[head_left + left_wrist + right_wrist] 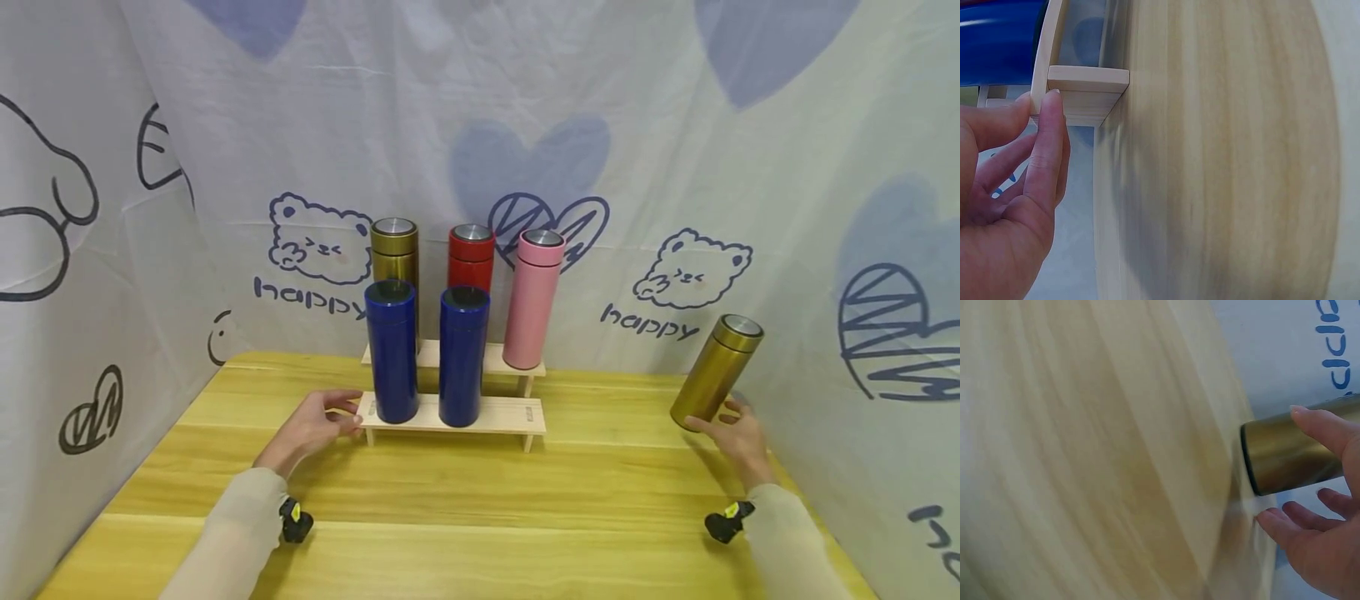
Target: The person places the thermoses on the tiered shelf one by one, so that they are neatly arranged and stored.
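In the left wrist view, the thumb and fingertips of my left hand [1029,181] pinch the end of the lower board of a two-step wooden display stand [498,414]. Two blue thermos bottles [392,358] stand on that board. Behind them, the upper board carries a gold thermos [395,243], a red thermos [472,250] and a pink thermos [532,308]. Far to the right is another gold thermos [716,372]. My right hand [738,437] is around its lower part, thumb against its side, the other fingers spread with a gap below it in the right wrist view.
Everything is on a yellow wood-grain table [480,517]. A white curtain [420,125] printed with hearts and bears hangs close behind and along both sides. Each wrist wears a small black camera [296,521].
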`<state>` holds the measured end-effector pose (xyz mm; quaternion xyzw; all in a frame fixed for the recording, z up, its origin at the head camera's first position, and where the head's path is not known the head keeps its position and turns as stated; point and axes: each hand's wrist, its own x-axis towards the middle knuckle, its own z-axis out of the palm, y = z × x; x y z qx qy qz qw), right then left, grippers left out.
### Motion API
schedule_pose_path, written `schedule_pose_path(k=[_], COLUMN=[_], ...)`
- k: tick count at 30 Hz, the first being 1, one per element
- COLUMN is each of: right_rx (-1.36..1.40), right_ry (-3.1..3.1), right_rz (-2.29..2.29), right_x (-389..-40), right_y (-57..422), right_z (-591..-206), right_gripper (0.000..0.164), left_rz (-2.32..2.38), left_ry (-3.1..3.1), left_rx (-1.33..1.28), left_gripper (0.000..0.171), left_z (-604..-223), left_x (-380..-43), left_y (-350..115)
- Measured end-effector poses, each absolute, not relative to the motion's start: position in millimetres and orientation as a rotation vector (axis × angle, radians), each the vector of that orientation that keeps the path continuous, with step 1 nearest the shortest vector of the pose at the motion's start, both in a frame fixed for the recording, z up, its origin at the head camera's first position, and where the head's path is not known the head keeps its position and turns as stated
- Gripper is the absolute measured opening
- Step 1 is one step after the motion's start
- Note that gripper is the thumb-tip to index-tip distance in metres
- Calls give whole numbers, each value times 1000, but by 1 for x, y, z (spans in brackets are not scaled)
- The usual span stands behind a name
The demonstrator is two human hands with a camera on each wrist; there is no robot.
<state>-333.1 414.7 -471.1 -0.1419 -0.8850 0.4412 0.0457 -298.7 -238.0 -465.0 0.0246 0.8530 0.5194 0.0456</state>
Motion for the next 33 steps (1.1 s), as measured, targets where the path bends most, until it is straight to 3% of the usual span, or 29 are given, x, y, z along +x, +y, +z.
schedule_pose_path(k=[19, 33], right_rx=[-522, -579], right_ry=[-2571, -2461], right_rz=[1463, 1408], right_x=[-349, -352], right_y=[404, 401], right_z=[-482, -486], right_gripper=[110, 95], left_rz=[1591, 1587], left_ry=[2594, 2589], left_rx=[92, 97], left_gripper=[52, 52], left_z=[-464, -464], left_x=[-299, -299], left_y=[-239, -239])
